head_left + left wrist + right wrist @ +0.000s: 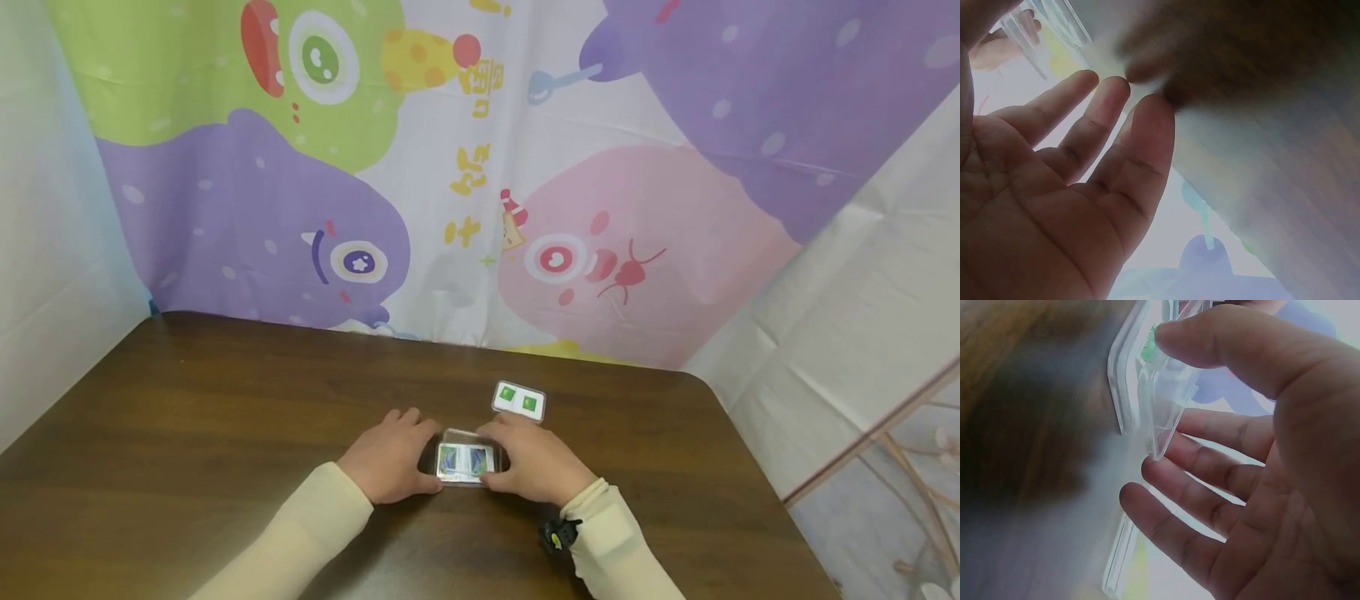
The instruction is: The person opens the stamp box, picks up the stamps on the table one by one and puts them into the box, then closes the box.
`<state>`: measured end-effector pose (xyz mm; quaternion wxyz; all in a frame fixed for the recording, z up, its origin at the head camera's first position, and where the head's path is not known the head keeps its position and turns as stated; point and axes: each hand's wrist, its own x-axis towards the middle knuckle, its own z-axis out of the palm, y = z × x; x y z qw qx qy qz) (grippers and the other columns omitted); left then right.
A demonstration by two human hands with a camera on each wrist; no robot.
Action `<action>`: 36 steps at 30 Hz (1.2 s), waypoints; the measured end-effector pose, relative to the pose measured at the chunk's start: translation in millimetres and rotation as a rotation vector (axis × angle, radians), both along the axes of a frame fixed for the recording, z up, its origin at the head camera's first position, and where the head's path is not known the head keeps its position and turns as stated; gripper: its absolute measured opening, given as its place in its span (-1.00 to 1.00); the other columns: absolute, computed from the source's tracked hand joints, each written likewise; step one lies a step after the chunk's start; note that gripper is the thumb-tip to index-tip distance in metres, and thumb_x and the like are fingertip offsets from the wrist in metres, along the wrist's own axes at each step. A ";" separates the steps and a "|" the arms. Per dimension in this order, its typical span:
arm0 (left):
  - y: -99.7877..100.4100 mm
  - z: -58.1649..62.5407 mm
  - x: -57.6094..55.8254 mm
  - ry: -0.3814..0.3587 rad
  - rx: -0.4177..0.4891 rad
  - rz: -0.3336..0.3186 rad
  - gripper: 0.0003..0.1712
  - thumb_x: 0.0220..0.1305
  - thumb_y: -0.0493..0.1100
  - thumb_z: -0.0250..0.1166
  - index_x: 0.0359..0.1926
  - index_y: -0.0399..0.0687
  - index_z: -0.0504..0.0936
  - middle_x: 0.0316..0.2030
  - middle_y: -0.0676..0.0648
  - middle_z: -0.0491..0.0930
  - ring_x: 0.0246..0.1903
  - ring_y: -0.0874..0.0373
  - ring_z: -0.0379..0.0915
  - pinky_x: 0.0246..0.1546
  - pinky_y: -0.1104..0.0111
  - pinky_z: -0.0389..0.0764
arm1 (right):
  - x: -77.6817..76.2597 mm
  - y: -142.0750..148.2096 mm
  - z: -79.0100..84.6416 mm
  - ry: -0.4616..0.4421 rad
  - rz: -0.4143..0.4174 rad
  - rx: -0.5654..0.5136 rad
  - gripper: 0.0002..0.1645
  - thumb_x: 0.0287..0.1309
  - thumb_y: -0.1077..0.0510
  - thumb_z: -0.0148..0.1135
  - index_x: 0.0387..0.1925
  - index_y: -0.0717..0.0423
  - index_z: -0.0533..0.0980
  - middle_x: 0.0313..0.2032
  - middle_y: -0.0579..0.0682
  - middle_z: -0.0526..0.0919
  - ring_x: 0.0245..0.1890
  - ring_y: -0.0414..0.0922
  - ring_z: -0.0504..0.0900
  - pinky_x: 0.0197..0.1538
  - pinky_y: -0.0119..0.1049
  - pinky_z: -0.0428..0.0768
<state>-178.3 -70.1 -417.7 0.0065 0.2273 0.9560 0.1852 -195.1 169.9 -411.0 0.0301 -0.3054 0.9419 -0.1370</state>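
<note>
Between my hands is a small flat clear plastic case [465, 463] with blue-green pictures showing inside. Its transparent lid [1175, 394] stands at a slant, apart from the lower part at one end. My right hand [536, 458] grips the lid, thumb on one edge and fingertips along the other side. At the opposite end, my left hand [393, 457] holds the lid with thumb and forefinger at the corners. The left wrist view shows its other fingers [1141, 137] extended, with clear plastic at the upper left; the thumb's contact is hidden there.
Just beyond my right hand lies another flat case [519, 402] with two green pictures. Both are on a dark wooden table [225, 400]. A cartoon-printed cloth [450, 292] hangs behind the table's far edge, and pale sheets flank it.
</note>
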 end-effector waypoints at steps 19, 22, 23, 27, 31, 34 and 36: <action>0.2 0.2 0.1 -0.012 -0.006 0.000 -0.31 0.00 0.11 0.63 0.11 -0.10 0.66 -0.10 -0.11 0.54 -0.14 -0.02 0.42 -0.16 0.05 0.60 | 1.5 -3.8 -2.4 -0.018 0.043 0.022 -0.36 0.14 -0.04 0.53 0.21 0.09 0.58 0.01 -0.07 0.59 -0.15 -0.23 0.50 -0.09 -0.29 0.57; 0.3 -0.3 0.0 -0.015 -0.011 0.000 -0.30 0.00 0.12 0.63 0.12 -0.09 0.66 -0.09 -0.11 0.55 -0.14 -0.02 0.41 -0.15 0.05 0.60 | 1.4 -3.9 -3.0 -0.025 0.042 0.022 -0.36 0.16 -0.05 0.52 0.21 0.09 0.58 0.02 -0.07 0.59 -0.14 -0.23 0.50 -0.08 -0.29 0.57; 0.3 -0.4 -0.1 -0.015 -0.014 0.000 -0.29 0.00 0.13 0.63 0.13 -0.09 0.66 -0.08 -0.11 0.55 -0.13 -0.02 0.41 -0.15 0.05 0.60 | 1.3 -4.0 -3.3 -0.026 0.043 0.022 -0.37 0.16 -0.05 0.52 0.22 0.09 0.58 0.02 -0.07 0.59 -0.14 -0.23 0.50 -0.08 -0.29 0.57; 0.1 -0.9 -0.4 -0.011 -0.021 -0.008 -0.28 0.02 0.14 0.62 0.15 -0.08 0.65 -0.08 -0.12 0.55 -0.14 -0.03 0.41 -0.16 0.05 0.59 | 1.1 -4.3 -3.9 -0.025 0.049 0.017 -0.37 0.17 -0.05 0.51 0.22 0.09 0.58 0.02 -0.06 0.59 -0.13 -0.23 0.49 -0.06 -0.29 0.57; 0.0 0.1 -0.2 -0.002 -0.023 -0.016 -0.28 0.05 0.16 0.59 0.17 -0.07 0.65 -0.06 -0.13 0.55 -0.13 -0.04 0.42 -0.16 0.05 0.59 | 1.3 -4.4 -3.6 -0.026 0.052 0.010 -0.36 0.17 -0.04 0.52 0.22 0.11 0.57 0.05 -0.05 0.59 -0.11 -0.21 0.50 -0.05 -0.29 0.57; -0.2 0.6 0.1 -0.001 -0.016 -0.020 -0.30 0.06 0.16 0.59 0.16 -0.06 0.66 -0.05 -0.15 0.55 -0.12 -0.06 0.43 -0.16 0.04 0.59 | 1.3 -4.5 -3.3 -0.032 0.053 0.008 -0.35 0.16 -0.04 0.52 0.23 0.11 0.56 0.05 -0.04 0.59 -0.12 -0.21 0.50 -0.05 -0.29 0.58; -0.2 1.0 0.1 -0.002 -0.016 -0.022 -0.31 0.05 0.16 0.60 0.15 -0.06 0.66 -0.05 -0.15 0.56 -0.12 -0.06 0.44 -0.16 0.04 0.60 | 1.3 -4.6 -3.3 -0.037 0.053 0.007 -0.34 0.16 -0.04 0.53 0.23 0.11 0.56 0.05 -0.04 0.59 -0.12 -0.21 0.51 -0.05 -0.29 0.58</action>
